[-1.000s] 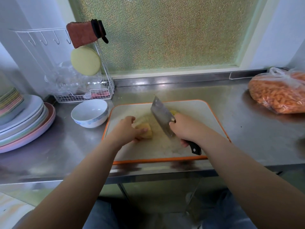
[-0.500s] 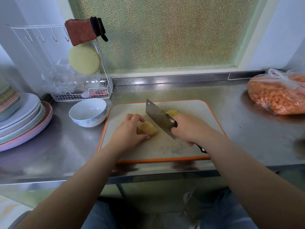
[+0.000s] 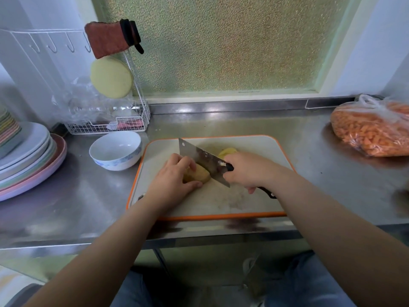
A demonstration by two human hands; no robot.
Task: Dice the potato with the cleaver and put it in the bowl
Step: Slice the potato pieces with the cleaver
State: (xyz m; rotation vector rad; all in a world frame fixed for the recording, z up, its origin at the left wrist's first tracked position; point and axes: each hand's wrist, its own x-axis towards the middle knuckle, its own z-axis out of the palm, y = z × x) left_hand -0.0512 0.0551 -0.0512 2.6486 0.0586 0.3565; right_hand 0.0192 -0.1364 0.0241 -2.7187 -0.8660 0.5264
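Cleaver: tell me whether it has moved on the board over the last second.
Yes. The cleaver has shifted left toward the bowl, judged against the cutting board; its blade now sits against the potato piece held by the left hand.

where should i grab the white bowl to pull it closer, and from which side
Take the bowl by its rim, coming from above on the side nearest the cutting board. It stands upright, open and looks empty, so a thumb-inside grip on the thin rim fits. The wire rack crowds its far side, and the stacked plates sit to its left.
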